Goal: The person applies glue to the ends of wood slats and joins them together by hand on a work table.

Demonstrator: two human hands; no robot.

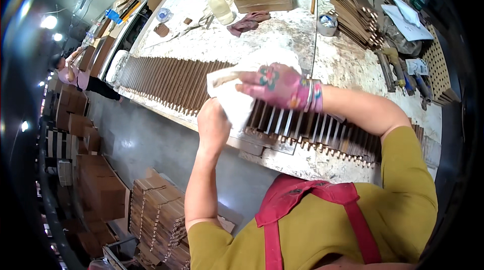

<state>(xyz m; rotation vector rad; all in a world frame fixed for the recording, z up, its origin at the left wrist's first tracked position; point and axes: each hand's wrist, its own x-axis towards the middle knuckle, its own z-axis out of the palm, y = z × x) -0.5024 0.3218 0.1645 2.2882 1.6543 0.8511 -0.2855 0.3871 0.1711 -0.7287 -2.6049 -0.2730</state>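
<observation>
A white cloth (233, 93) is bunched between my hands over a long row of narrow brown wooden slats (174, 81). My bare left hand (214, 121) is closed at the near edge of the cloth, its fingers mostly turned away from view. On the far side, my right hand (277, 86), in a pink flowered fingerless glove, grips the cloth with its fingers pointing left; its outline is a little blurred. More white cloth (275, 57) bulges behind the right hand. The slats lie side by side, with shiny dark ones (297, 124) below my right wrist.
Beyond the slats are a bottle of pale liquid (218, 5), a dark crumpled rag (248, 21) and a cardboard box of small items (262, 1). Loose slats (355, 15) and hand tools (396, 70) lie at right. Stacked bundles (159, 209) stand on the floor; another person (75, 73) is far left.
</observation>
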